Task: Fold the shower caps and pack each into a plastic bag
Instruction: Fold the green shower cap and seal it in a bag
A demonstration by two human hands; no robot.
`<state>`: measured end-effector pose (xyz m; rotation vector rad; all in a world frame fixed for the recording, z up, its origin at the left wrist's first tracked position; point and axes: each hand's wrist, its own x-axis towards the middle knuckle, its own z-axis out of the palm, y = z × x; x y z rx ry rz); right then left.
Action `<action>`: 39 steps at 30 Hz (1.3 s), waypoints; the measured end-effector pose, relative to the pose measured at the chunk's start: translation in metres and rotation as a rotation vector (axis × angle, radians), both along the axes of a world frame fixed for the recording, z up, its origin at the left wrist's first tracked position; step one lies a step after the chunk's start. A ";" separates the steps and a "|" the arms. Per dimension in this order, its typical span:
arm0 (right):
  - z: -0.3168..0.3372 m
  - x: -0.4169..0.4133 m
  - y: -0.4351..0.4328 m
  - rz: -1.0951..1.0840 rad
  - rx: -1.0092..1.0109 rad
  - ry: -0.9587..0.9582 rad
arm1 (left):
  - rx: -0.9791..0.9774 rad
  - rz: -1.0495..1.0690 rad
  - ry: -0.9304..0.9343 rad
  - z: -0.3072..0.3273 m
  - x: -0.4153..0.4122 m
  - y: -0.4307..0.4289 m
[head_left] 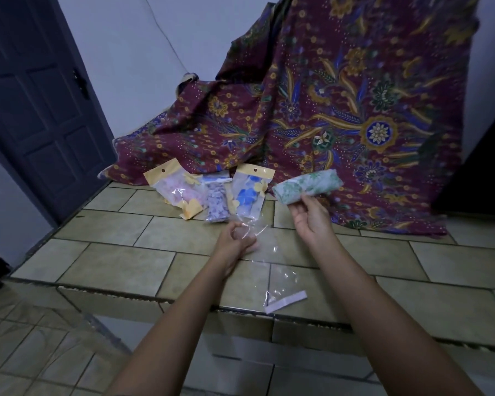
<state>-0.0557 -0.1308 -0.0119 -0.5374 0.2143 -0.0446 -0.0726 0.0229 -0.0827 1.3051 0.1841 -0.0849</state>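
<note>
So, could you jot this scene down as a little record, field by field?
left hand: fingers curled on the empty clear bag
right hand: holds the folded green shower cap
already packed: pink bag, purple bag, blue bag, on the tiled ledge
backdrop: patterned cloth
status: green shower cap not yet in the clear bag

Rolled green cap [307, 185] held aloft at right, empty clear bag [265, 270] dangling lower left, white strip end lowest, 3 filled behind in a row: pink bag [177, 190], purple bag [217, 202], blue bag [247, 195].
</note>
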 end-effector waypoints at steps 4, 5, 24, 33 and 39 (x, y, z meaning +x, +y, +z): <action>-0.030 0.007 0.017 0.040 -0.171 -0.027 | 0.053 -0.150 -0.093 -0.007 0.000 0.006; -0.035 0.009 0.020 0.053 -0.229 -0.055 | 0.076 -0.166 -0.108 -0.007 0.000 0.007; -0.066 0.025 0.023 0.137 -0.700 -0.077 | 0.199 -0.207 -0.279 -0.009 -0.007 0.014; -0.061 0.026 0.033 0.106 -0.995 -0.008 | 0.233 -0.202 -0.343 -0.012 -0.005 0.013; -0.059 0.020 0.037 0.119 -1.289 -0.049 | 0.269 -0.222 -0.276 -0.019 -0.003 0.016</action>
